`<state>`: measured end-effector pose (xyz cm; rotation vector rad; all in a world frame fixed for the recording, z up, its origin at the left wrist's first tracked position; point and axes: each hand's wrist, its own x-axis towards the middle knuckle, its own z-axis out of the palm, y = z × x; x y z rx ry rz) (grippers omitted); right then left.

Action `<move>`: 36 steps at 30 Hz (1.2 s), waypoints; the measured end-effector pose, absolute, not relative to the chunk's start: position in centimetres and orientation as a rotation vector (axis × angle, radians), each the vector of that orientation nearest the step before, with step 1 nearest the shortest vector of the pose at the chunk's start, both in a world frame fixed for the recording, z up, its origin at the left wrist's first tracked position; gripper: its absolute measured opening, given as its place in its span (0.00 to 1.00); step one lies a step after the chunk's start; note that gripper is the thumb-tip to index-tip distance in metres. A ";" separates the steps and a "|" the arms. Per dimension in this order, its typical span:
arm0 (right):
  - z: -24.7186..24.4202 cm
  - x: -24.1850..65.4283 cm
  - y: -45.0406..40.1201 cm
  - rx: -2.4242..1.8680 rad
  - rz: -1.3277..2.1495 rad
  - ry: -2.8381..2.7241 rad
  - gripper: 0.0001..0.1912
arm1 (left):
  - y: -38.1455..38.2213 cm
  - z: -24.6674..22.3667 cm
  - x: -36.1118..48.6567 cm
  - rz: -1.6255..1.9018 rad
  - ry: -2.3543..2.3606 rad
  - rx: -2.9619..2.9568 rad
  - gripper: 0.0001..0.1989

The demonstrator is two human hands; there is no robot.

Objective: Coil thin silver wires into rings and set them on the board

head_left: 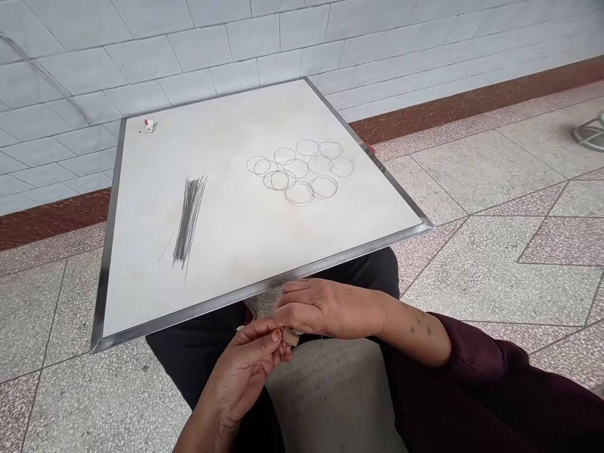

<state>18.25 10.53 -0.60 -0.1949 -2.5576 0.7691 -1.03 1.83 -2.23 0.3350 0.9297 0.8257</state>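
Observation:
Close together in front of the table edge, both of my hands work over my lap. My left hand (250,362) is closed in a pinch around a small tan piece (291,338) with a flat, squared end. My right hand (311,306) is bent over it from the other side, fingers curled and closed, touching or nearly touching the left fingertips. What the right fingers grip is hidden beneath the hand. On the white table (236,251) lies a bundle of thin, straight dark wires (189,220). Farther right, several thin wire rings (298,181) lie flat, some overlapping.
A small white and red object (150,125) sits at the table's far left corner. The table has a metal rim (264,286) and stands near a tiled wall (255,41). Grey cloth (335,390) covers my lap. A round metal base (589,133) stands on the floor at right.

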 end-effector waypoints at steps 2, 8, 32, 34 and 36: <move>-0.6 18.3 10.6 -0.188 0.759 -2.560 0.11 | 1.9 -2.2 -1.1 0.793 0.938 0.334 0.06; -0.3 18.3 10.7 -0.118 0.774 -2.567 0.12 | 2.3 -2.0 -1.6 0.722 0.943 0.405 0.06; -0.5 19.0 11.3 -0.239 0.953 -2.437 0.08 | 1.5 -1.8 0.1 0.843 0.873 0.218 0.05; -0.5 19.0 11.4 -0.220 0.937 -2.459 0.10 | 1.6 -1.8 0.2 0.845 0.859 0.211 0.07; -0.5 18.9 11.6 -0.199 0.923 -2.487 0.10 | 1.6 -1.7 0.4 0.847 0.847 0.210 0.08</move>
